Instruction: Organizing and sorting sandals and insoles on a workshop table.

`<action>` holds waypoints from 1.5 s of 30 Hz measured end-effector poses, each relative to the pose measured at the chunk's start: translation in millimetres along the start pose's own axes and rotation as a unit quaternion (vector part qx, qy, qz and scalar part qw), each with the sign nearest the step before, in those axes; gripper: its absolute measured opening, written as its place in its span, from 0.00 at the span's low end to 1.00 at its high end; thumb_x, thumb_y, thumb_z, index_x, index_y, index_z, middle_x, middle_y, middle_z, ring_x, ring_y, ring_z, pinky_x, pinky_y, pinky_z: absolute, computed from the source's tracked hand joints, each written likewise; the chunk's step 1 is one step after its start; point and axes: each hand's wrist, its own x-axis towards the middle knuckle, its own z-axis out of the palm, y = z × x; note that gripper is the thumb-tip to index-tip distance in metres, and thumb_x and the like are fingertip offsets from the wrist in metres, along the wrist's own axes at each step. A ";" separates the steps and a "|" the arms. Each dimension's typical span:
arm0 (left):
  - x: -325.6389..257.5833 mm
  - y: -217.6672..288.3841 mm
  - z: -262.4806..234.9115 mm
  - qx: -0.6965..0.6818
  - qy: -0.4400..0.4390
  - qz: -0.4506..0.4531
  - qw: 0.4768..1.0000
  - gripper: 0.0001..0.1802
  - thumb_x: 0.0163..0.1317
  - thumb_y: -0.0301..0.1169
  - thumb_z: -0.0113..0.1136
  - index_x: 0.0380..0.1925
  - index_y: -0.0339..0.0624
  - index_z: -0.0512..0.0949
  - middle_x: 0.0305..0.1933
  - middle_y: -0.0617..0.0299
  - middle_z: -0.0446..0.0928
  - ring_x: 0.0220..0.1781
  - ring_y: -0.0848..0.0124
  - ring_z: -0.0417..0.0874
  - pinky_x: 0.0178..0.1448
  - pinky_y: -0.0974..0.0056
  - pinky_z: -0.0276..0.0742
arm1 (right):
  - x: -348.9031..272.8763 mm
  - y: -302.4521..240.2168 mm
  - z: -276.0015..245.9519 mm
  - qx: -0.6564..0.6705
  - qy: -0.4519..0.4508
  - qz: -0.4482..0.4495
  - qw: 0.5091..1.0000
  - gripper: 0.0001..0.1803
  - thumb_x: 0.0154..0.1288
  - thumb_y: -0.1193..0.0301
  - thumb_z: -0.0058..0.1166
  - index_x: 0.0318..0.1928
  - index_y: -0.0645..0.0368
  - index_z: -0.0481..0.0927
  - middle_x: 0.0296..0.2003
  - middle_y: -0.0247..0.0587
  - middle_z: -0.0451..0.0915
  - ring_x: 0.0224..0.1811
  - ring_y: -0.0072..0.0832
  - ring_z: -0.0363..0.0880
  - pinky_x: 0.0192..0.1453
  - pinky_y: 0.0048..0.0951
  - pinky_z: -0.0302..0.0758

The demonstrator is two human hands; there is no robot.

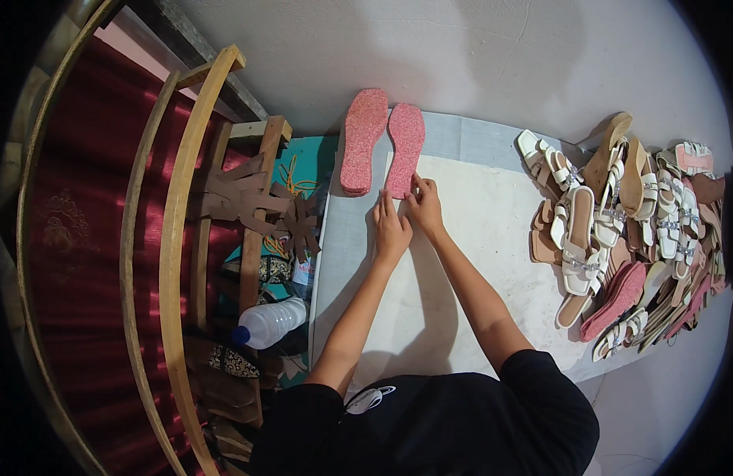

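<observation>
A single pink speckled shoe sole (406,149) lies lengthwise at the far end of the table, its heel toward me. My left hand (392,232) has its fingers stretched forward to the near end of that heel. On the heel's right side, my right hand (425,205) is closed with bent fingers at the edge. Its underside is hidden, so how firmly it grips cannot be seen. Just left of the single sole sits a thicker stack of pink soles (363,143), apart from both hands. White sheeting (493,230) lies under my forearms.
White strapped sandals (580,238) and loose soles pile up along the table's right side, with more pink soles (616,301) among them. A wooden rack (176,238) stands left, beside brown cut pieces (243,194) and a plastic bottle (273,322). A wall (430,55) closes the far side.
</observation>
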 end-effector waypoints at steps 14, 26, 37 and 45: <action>-44.1 55.5 -4.9 0.013 -0.019 0.028 0.999 0.35 0.51 0.30 0.54 0.60 0.37 0.53 0.64 0.40 0.50 0.62 0.44 0.55 0.63 0.48 0.52 | -90.4 3.4 -84.6 0.083 0.021 0.032 0.996 0.22 0.59 0.73 0.51 0.55 0.58 0.67 0.47 0.42 0.68 0.38 0.23 0.72 0.41 0.23 0.72; -151.8 180.5 38.0 -0.079 -0.138 0.151 0.976 0.33 0.52 0.29 0.54 0.59 0.38 0.56 0.63 0.42 0.52 0.62 0.46 0.56 0.62 0.49 0.55 | -232.4 25.7 -213.2 0.097 0.145 0.073 0.982 0.17 0.58 0.71 0.51 0.50 0.56 0.73 0.43 0.36 0.72 0.37 0.21 0.72 0.35 0.20 0.70; -222.2 304.2 112.7 -0.120 -0.249 0.262 0.925 0.32 0.52 0.30 0.54 0.58 0.35 0.57 0.63 0.43 0.53 0.62 0.48 0.56 0.63 0.51 0.55 | -326.0 74.7 -354.7 0.058 0.293 0.087 0.950 0.14 0.58 0.75 0.50 0.46 0.60 0.74 0.40 0.38 0.73 0.33 0.20 0.73 0.32 0.19 0.70; -246.4 372.4 164.0 -0.157 -0.242 0.288 0.913 0.43 0.45 0.39 0.64 0.57 0.30 0.55 0.56 0.43 0.61 0.57 0.49 0.62 0.59 0.55 0.60 | -362.9 108.8 -423.8 0.070 0.342 0.083 0.933 0.14 0.59 0.74 0.49 0.46 0.62 0.73 0.39 0.37 0.72 0.35 0.21 0.73 0.36 0.21 0.71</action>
